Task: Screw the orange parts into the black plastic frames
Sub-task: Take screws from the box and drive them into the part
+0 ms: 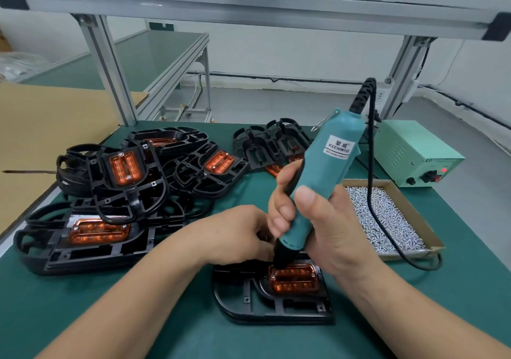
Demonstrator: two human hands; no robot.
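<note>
Gripping the screwdriver [326, 165], right fingers [278, 220] sit above the orange part [296, 279].

The bare left forearm entered from the lower left of the frame and the right from the lower right, meeting just right of centre. The right hand [320, 228] gripped the teal plastic electric screwdriver [331, 165] in a fist, with the thumb laid up along the barrel and the fingers wrapped round its left side. The tool leaned toward the upper right. The left hand [237, 232] lay knuckles up, its fingers curled toward the tool's black tip. Its fingertips were hidden behind the right hand.
</note>
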